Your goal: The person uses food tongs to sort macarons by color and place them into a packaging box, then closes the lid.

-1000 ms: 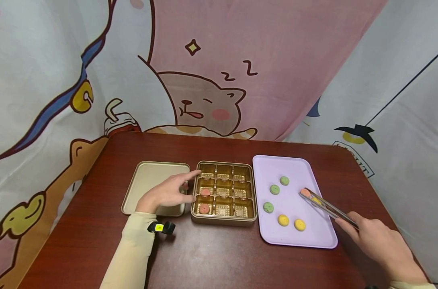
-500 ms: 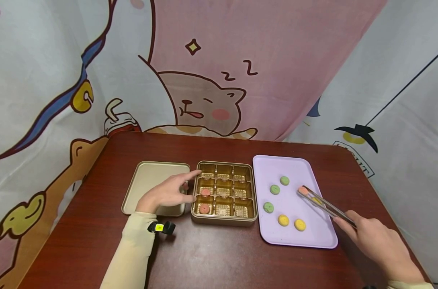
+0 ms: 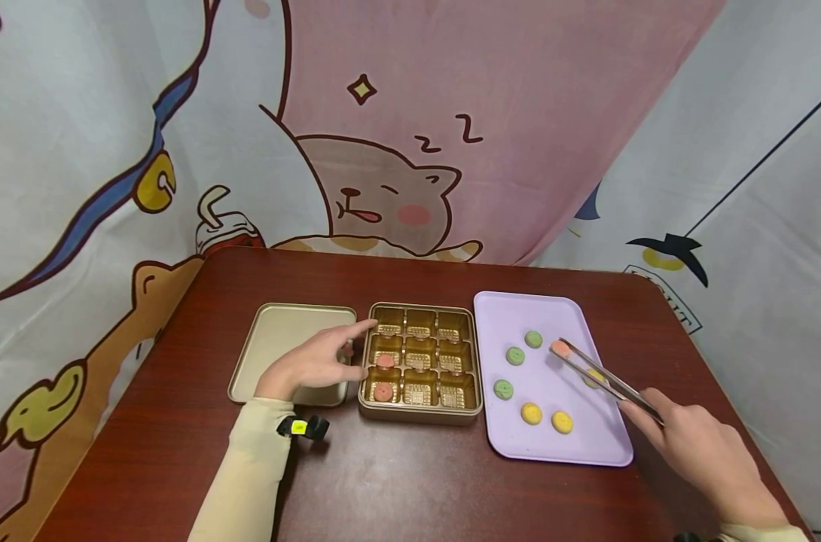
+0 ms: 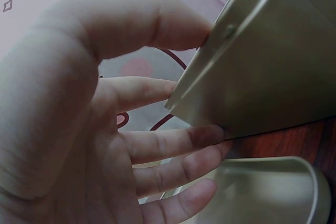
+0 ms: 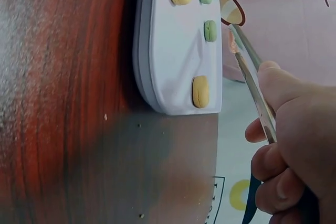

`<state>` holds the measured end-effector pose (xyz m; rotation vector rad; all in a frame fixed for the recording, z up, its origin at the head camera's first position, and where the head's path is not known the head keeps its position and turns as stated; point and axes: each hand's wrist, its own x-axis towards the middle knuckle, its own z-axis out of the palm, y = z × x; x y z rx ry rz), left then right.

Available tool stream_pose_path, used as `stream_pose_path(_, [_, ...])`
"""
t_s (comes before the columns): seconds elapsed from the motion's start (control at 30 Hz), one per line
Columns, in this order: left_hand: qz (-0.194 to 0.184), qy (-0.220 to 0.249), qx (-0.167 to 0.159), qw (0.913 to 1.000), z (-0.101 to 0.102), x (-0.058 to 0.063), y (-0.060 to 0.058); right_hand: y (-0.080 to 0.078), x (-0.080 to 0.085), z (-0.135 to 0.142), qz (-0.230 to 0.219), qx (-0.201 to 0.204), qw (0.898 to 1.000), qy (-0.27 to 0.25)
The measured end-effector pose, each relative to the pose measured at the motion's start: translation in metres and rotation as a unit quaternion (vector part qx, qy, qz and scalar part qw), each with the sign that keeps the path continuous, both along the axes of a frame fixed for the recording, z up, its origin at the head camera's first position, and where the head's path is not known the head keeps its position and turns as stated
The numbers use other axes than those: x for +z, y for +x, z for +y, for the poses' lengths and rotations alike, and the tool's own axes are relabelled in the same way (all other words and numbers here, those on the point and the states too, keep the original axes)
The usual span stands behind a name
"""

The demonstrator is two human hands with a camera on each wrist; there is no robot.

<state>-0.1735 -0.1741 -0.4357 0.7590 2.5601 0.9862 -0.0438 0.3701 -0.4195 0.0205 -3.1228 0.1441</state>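
Observation:
My right hand (image 3: pixel 705 452) grips metal tongs (image 3: pixel 617 388), whose tips pinch a pink macaron (image 3: pixel 560 348) over the lilac tray (image 3: pixel 546 446). In the right wrist view that macaron (image 5: pixel 232 43) shows between the tips, above the tray's surface. My left hand (image 3: pixel 315 359) rests at the left side of a gold box (image 3: pixel 420 413). Its thumb and fingers are spread, with thumb tip and forefinger at the rim (image 4: pixel 215 40). Inside the box's divided insert, pink macarons (image 3: pixel 383 391) sit in the front-left and middle-left compartments.
Three green macarons (image 3: pixel 515 355) and three yellow ones (image 3: pixel 531 413) lie on the tray, one yellow beneath the tongs. Left of the box, partly under my left hand, is a gold lid (image 3: pixel 291 320). A patterned cloth (image 3: pixel 553 113) hangs behind the dark wooden table (image 3: pixel 397 482).
The tongs have carried the pink macaron a little leftward and away from me, off the spot beside the yellow one. My left hand has stayed at the box.

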Motion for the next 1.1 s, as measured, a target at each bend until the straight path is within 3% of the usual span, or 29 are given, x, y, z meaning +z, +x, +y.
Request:
stream_pose_path(0.4, [0.004, 0.001, -0.003, 1.0000, 0.000, 0.000, 0.001, -0.006, 0.003, -0.015, 0.075, 0.032, 0.997, -0.011])
stream_pose_path(0.73, [0.004, -0.001, -0.002, 1.0000, 0.000, 0.000, 0.000, -0.022, 0.011, -0.045, 0.054, 0.044, 0.997, -0.023])
stream_pose_path(1.1, [0.007, -0.001, -0.004, 1.0000, 0.000, -0.001, 0.000, -0.044, 0.016, -0.088, 0.096, 0.113, 0.989, -0.020])
